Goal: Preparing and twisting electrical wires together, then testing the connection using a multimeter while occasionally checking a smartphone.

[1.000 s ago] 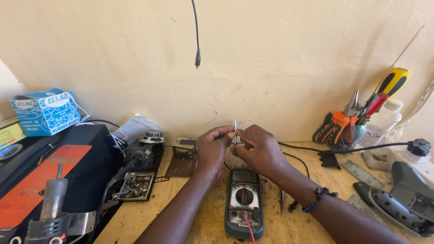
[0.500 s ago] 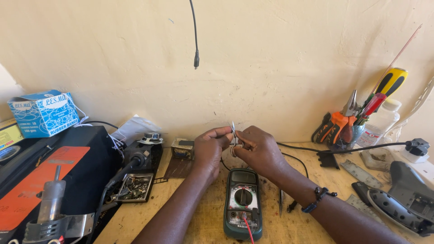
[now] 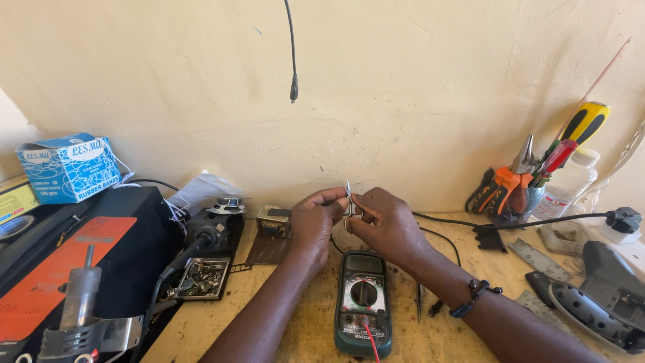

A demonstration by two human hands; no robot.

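My left hand [image 3: 316,218] and my right hand [image 3: 384,222] meet above the wooden bench, fingertips pinched together on a small metal part with thin wire leads [image 3: 349,193] that stick up between them. What the part is exactly I cannot tell. Right below the hands lies a dark green multimeter [image 3: 363,302] with a round dial, a red lead running off its near end. A beaded bracelet [image 3: 474,297] sits on my right wrist.
A black and orange tool case [image 3: 74,249] with a hot-air handle [image 3: 77,302] is at left, a blue box [image 3: 67,168] behind it. A small tray of parts [image 3: 201,277] lies near. Pliers and screwdrivers stand in a cup [image 3: 531,181] at right. A cable plug [image 3: 293,87] hangs overhead.
Both hands stay pinched on the small part above the multimeter. Only slight shifts of the view and fingers show.
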